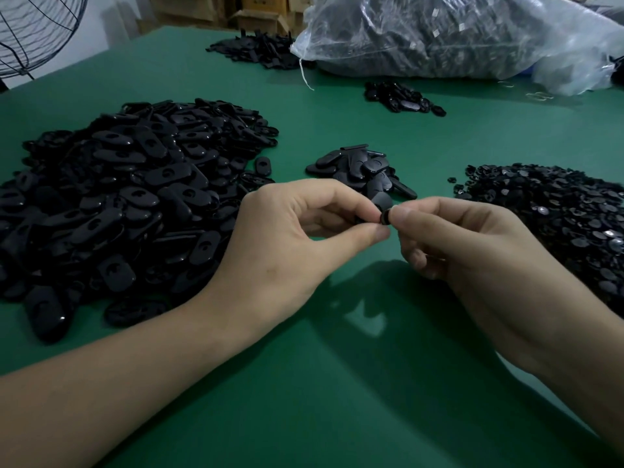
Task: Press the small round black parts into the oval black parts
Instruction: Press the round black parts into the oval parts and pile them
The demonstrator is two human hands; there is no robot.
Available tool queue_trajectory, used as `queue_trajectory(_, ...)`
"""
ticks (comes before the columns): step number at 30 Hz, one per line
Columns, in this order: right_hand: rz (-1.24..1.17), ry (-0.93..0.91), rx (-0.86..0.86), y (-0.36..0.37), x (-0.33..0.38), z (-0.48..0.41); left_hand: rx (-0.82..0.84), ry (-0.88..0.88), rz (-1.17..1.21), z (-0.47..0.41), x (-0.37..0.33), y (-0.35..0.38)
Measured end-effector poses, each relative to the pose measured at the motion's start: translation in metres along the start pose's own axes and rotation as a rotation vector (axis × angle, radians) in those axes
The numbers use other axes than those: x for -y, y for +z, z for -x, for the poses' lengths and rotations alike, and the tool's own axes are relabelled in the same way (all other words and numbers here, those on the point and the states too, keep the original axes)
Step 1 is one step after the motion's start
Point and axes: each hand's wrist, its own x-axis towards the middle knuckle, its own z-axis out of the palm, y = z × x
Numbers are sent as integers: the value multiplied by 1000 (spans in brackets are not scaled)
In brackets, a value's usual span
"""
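The green counter (pixel 304 383) carries all the stock. A clear plastic bag (pixel 456 35) filled with dark parts lies at the far right edge. A large heap of oval parts (pixel 128 197) covers the left side. A wide heap of round parts (pixel 557 214) lies on the right side. The left hand (pixel 287 241) and right hand (pixel 472 251) meet above the centre of the counter, raised off its surface. A small pile of oval pieces (pixel 358 167) lies just behind the hands. The left hand pinches one oval part (pixel 383 201) between thumb and forefinger. The right hand pinches one round part (pixel 386 218) at its fingertips, touching the oval part.
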Motion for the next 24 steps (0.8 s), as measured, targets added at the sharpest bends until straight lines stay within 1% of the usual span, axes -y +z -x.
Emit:
queue_trajectory(6, 190, -142, -41, -5, 2, -1, 24, -50, 49, 0, 1, -1)
queue_trajectory(11, 173, -205, -79, -7, 3, -2, 42, -140, 204, -4, 3, -4)
queue_trajectory(18, 202, -244, -97, -7, -1, -2, 64, -132, 216, -4, 2, -3)
queue_trajectory(24, 230, -263, -100, -6, -4, -1, 50, -120, 210, -3, 2, -1)
